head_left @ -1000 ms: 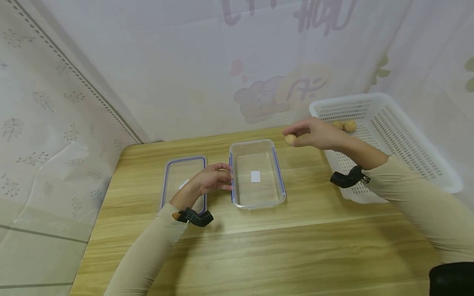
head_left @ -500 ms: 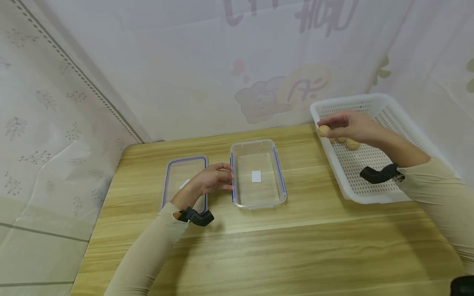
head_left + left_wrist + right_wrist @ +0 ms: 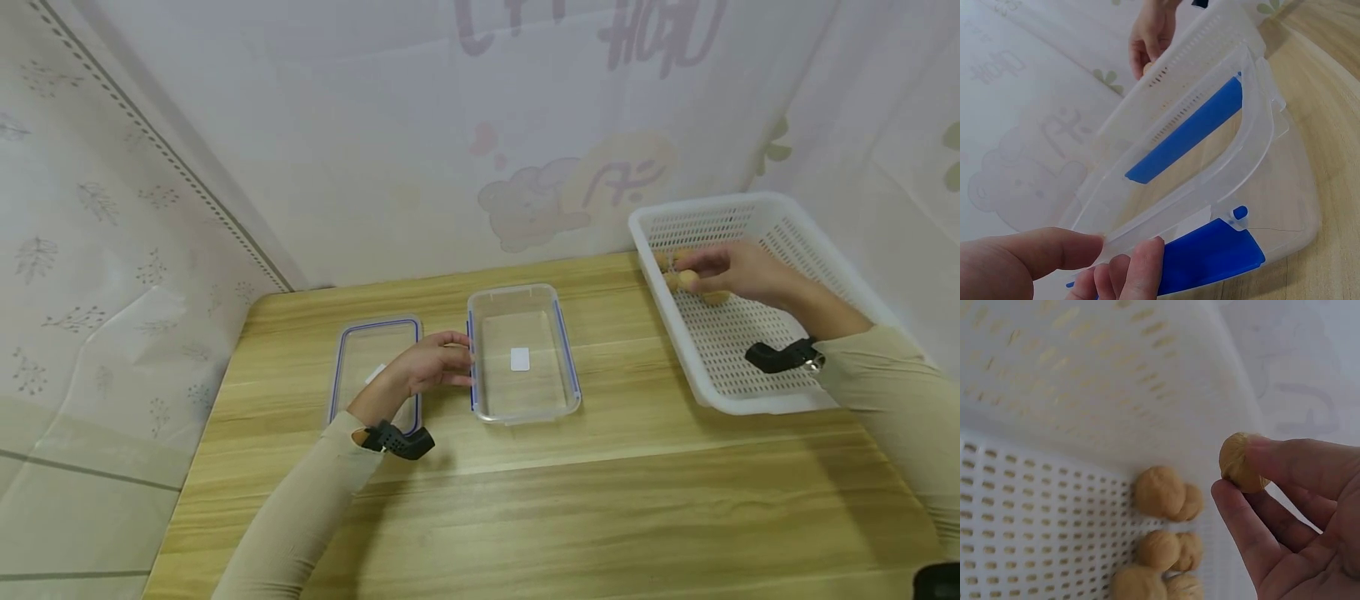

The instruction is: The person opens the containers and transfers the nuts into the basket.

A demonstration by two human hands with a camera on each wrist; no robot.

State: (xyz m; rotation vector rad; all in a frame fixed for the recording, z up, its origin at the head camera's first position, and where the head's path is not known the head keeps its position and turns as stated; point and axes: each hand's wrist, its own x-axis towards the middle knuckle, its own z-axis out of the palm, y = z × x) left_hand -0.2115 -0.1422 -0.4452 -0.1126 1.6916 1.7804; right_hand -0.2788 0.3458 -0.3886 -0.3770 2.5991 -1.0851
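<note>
My right hand [image 3: 738, 271] is over the left part of a white perforated plastic basket [image 3: 750, 354], holding a walnut [image 3: 1235, 464] between thumb and fingertips. Several walnuts [image 3: 1160, 490] lie clustered at the basket's side below it. In the middle of the table, a clear rectangular food container [image 3: 525, 396] with blue side latches stands without its lid, a white label on its base. My left hand [image 3: 433, 364] rests its fingers against the container's left side, by a blue latch [image 3: 1210, 259] in the left wrist view. No walnut shows inside the container.
The container's clear lid [image 3: 381, 333] with a blue seal lies at its left, partly hidden by my left hand and wrist. A printed curtain [image 3: 375, 167] hangs behind the wooden table [image 3: 525, 517]. A dark object [image 3: 936, 581] shows at the lower right corner.
With the walnut, my right hand has moved right from between container and basket to over the basket, then slightly lower and inward. My left hand has stayed at the container's side.
</note>
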